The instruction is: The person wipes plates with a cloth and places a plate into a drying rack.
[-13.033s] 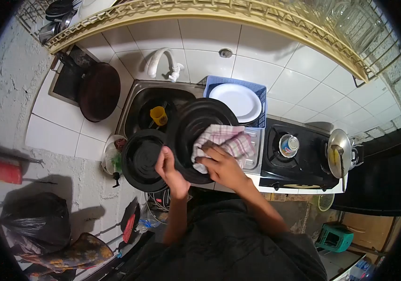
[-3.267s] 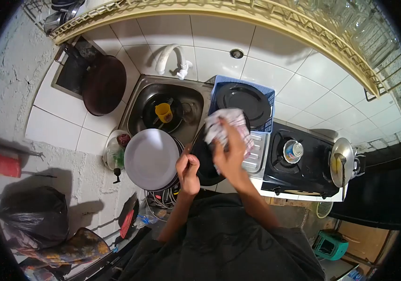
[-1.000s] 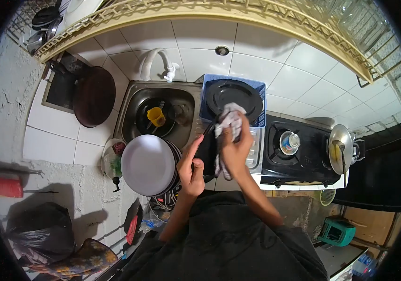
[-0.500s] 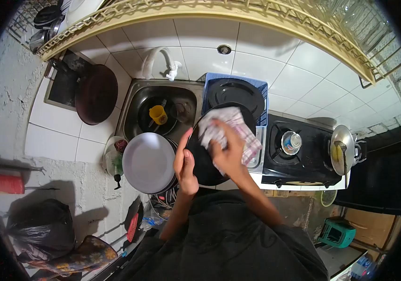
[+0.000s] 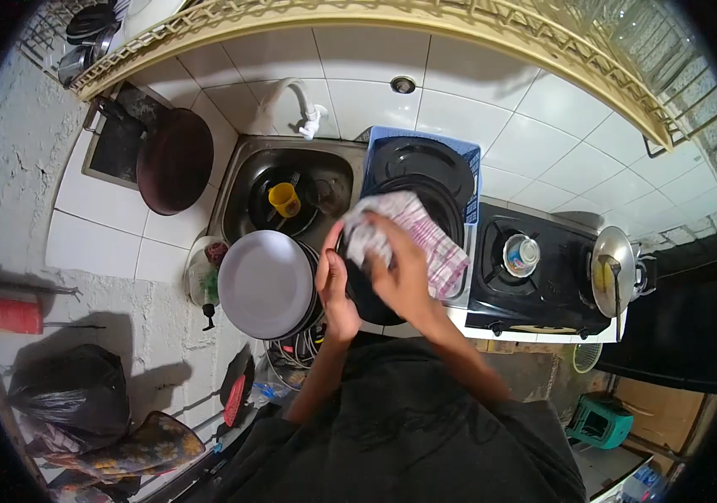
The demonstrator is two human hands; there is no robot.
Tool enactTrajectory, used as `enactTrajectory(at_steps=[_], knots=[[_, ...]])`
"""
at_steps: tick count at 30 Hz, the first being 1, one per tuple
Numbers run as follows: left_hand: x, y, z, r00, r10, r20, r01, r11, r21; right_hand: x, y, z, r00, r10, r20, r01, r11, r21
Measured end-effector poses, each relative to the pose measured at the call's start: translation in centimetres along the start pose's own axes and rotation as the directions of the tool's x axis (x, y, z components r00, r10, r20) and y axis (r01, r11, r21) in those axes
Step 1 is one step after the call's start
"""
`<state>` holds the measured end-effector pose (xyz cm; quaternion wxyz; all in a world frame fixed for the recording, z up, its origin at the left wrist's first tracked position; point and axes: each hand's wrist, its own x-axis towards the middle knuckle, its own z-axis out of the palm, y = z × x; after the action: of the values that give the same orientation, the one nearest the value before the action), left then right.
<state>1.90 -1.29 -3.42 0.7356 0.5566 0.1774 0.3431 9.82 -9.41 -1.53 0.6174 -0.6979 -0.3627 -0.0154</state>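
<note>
One handheld black plate [image 5: 367, 295] near sink [image 5: 337, 172], stove [image 5: 558, 272] and tiled wall [image 5: 469, 117].

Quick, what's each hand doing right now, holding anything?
Left hand: holding a black plate at its edge.
Right hand: holding a checked cloth against that plate.

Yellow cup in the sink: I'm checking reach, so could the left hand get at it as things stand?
Probably yes, if the left hand lets go of the black plate: nothing covers the yellow cup, and the sink is open above.
</note>
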Motion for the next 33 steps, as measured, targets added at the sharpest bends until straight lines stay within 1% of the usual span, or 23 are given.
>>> enactTrajectory(at_steps=[1,2,4,7,8,10,12,13,14,16,17,20,23,26,27,30,32,33], knots=[[0.1,0.5,-0.3,0.999,-0.004,0.038,0.005,1.0,-0.018,-0.7,-0.1,-0.5,0.985,-0.101,0.138,0.104,0.995,-0.013],[0.1,1.2,-0.6,0.997,-0.009,0.074,0.011,0.999,-0.034,-1.8,-0.5,-0.7,0.971,-0.083,0.224,0.074,0.996,0.047],[0.6,1.8,0.2,0.995,0.095,-0.035,-0.094,0.995,0.033,-3.2,-0.4,-1.4,0.947,-0.083,0.309,0.077,0.997,0.031],[0.3,1.6,-0.1,0.991,0.122,-0.055,-0.12,0.992,0.038,-2.9,-0.4,-1.7,0.929,-0.016,0.37,0.034,0.999,-0.042],[0.2,1.5,-0.1,0.99,0.132,-0.056,-0.13,0.991,0.039,-2.5,0.0,-1.3,0.941,-0.126,0.313,0.154,0.986,-0.067],[0.4,1.4,-0.1,0.988,0.135,-0.079,-0.137,0.99,-0.024,-1.7,-0.6,-1.7,0.916,-0.148,0.374,0.199,0.975,-0.101],[0.7,1.2,-0.8,0.986,0.111,-0.128,-0.129,0.98,-0.148,-1.8,-1.9,-2.7,0.893,-0.137,0.43,0.242,0.95,-0.199],[0.7,1.4,-1.0,0.988,0.097,-0.123,-0.117,0.98,-0.164,-1.8,-2.5,-3.3,0.878,-0.131,0.46,0.267,0.932,-0.245],[0.7,1.7,-1.2,0.989,0.083,-0.119,-0.104,0.978,-0.18,-1.9,-3.1,-3.9,0.886,-0.115,0.449,0.288,0.895,-0.34],[1.0,2.8,-0.6,0.995,0.038,-0.097,-0.073,0.918,-0.39,-2.0,-3.9,-5.1,0.903,-0.091,0.419,0.318,0.797,-0.514],[1.0,2.6,-0.8,0.996,0.056,-0.063,-0.078,0.899,-0.431,-2.5,-2.9,-4.9,0.905,-0.079,0.417,0.291,0.831,-0.474],[0.8,2.6,-0.7,0.997,0.068,-0.047,-0.081,0.914,-0.399,-3.4,-0.7,-4.1,0.898,-0.122,0.423,0.305,0.865,-0.398],[0.7,1.8,-1.3,0.994,0.043,-0.099,-0.077,0.922,-0.379,-4.7,1.0,-3.0,0.905,-0.16,0.395,0.322,0.864,-0.388],[0.3,1.8,-1.5,0.996,0.029,-0.089,-0.061,0.922,-0.382,-6.7,2.4,-2.4,0.913,-0.14,0.384,0.282,0.896,-0.343],[0.3,1.7,-1.6,0.995,0.038,-0.091,-0.068,0.93,-0.361,-6.7,1.5,-2.4,0.908,-0.189,0.375,0.328,0.876,-0.354],[0.2,1.7,-1.9,0.994,0.058,-0.09,-0.083,0.949,-0.305,-7.4,0.7,-1.6,0.905,-0.277,0.322,0.384,0.859,-0.338],[-0.2,2.1,-1.2,0.996,0.059,-0.073,-0.077,0.956,-0.283,-7.0,-0.3,-0.8,0.913,-0.255,0.318,0.356,0.878,-0.32],[-0.4,2.6,-1.0,0.997,0.057,-0.044,-0.068,0.95,-0.305,-6.7,-0.9,-0.7,0.915,-0.254,0.314,0.352,0.882,-0.314]])
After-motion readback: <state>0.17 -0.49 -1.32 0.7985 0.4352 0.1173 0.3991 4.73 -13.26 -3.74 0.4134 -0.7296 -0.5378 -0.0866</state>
